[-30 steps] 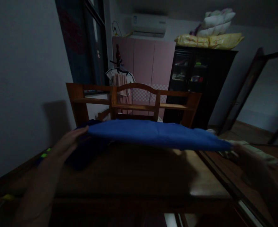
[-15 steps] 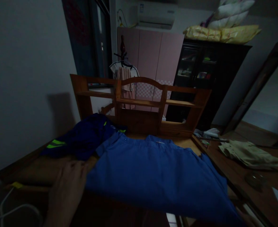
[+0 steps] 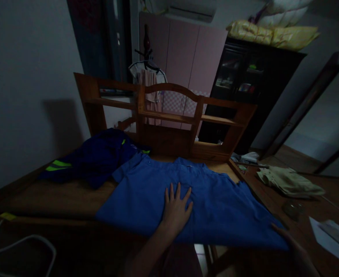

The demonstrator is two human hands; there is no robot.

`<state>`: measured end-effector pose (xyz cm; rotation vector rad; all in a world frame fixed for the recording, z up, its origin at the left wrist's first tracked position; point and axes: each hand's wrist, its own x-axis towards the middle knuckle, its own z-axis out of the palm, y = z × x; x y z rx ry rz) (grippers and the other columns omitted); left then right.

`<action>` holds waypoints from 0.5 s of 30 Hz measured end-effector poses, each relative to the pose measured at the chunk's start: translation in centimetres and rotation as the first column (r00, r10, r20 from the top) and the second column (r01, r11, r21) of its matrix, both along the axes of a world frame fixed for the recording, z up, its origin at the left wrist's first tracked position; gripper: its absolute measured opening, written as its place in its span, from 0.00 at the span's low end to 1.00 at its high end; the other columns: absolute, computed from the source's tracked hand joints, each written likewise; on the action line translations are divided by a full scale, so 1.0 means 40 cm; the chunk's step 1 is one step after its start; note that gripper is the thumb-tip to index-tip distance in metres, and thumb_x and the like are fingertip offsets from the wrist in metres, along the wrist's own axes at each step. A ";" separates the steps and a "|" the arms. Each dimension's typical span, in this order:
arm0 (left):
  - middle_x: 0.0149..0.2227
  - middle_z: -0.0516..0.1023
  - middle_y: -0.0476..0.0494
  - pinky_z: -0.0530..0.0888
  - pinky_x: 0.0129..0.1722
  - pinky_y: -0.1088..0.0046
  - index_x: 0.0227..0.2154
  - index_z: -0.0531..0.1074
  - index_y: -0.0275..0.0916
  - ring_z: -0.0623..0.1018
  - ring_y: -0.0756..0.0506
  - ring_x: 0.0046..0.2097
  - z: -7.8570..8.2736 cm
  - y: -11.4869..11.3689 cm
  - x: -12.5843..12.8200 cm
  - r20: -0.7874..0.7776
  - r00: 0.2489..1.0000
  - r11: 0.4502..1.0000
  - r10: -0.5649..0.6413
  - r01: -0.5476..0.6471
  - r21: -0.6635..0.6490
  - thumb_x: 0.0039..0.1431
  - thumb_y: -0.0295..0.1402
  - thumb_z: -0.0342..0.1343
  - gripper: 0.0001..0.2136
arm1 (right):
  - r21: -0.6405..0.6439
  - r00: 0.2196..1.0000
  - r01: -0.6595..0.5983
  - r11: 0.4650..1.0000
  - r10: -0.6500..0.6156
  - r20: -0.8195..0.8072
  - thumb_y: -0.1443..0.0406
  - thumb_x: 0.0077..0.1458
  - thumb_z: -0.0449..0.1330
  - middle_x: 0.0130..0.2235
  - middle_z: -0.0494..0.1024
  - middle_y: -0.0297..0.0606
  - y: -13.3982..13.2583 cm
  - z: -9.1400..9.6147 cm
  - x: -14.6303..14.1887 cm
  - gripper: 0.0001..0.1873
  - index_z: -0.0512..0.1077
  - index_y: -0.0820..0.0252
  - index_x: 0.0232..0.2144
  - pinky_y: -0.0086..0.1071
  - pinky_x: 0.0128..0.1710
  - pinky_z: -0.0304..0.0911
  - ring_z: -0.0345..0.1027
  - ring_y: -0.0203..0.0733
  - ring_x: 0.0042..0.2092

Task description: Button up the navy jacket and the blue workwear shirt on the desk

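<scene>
A blue shirt (image 3: 146,196) lies spread out over the wooden desk, its collar towards the back and its lower edge at the desk's front. My left hand (image 3: 176,209) rests flat on the middle of the shirt with its fingers spread. At the shirt's lower right corner is my right hand (image 3: 292,244), dim and partly cut off, with one finger stretched along the cloth; its other fingers are hard to make out. Left of the shirt, a dark blue garment (image 3: 100,156) with neon green stripes lies crumpled.
A wooden shelf rack (image 3: 167,115) stands along the desk's back edge. On the brown surface at right are folded khaki cloth (image 3: 290,181), a glass dish (image 3: 293,209) and white paper (image 3: 328,240). A white cable (image 3: 27,238) hangs at lower left.
My left hand has moved right, from beside the shirt's left edge onto its middle. My right hand shows more at the lower right corner. The view has tilted down.
</scene>
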<state>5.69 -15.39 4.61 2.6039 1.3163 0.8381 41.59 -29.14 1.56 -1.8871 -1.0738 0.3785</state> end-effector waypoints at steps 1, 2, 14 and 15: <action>0.59 0.60 0.40 0.62 0.56 0.52 0.53 0.64 0.45 0.63 0.39 0.58 -0.005 -0.004 0.001 0.004 1.000 1.000 0.003 -0.003 -0.009 0.61 0.38 0.49 0.17 | 0.053 1.000 0.007 0.999 -0.007 0.000 0.57 0.31 0.58 0.43 0.77 0.42 0.008 0.008 -0.002 0.25 0.74 0.48 0.38 0.49 0.46 0.68 0.66 0.66 0.50; 0.61 0.58 0.40 0.58 0.57 0.50 0.55 0.63 0.47 0.59 0.37 0.61 -0.012 -0.013 0.002 0.009 1.000 1.000 0.009 -0.009 -0.018 0.61 0.40 0.49 0.19 | 0.103 1.000 0.007 0.995 -0.006 -0.008 0.57 0.33 0.59 0.44 0.76 0.42 0.019 0.019 -0.006 0.25 0.74 0.49 0.39 0.49 0.47 0.68 0.65 0.65 0.50; 0.63 0.55 0.39 0.68 0.54 0.49 0.64 0.44 0.43 0.58 0.34 0.62 -0.209 -0.219 -0.038 0.028 0.995 0.991 -0.092 0.094 -0.092 0.57 0.47 0.46 0.34 | 0.620 0.802 -0.089 0.779 0.425 -0.419 0.50 0.54 0.52 0.43 0.75 0.40 0.365 0.341 -0.474 0.25 0.67 0.57 0.49 0.39 0.46 0.67 0.69 0.48 0.48; 0.62 0.58 0.40 0.70 0.52 0.48 0.64 0.46 0.47 0.60 0.35 0.61 -0.212 -0.221 -0.042 0.029 0.996 0.985 -0.083 0.087 -0.148 0.57 0.46 0.46 0.32 | 0.601 0.774 -0.201 0.774 0.502 -0.387 0.49 0.54 0.53 0.43 0.75 0.39 0.396 0.354 -0.552 0.26 0.67 0.57 0.49 0.40 0.46 0.66 0.69 0.49 0.48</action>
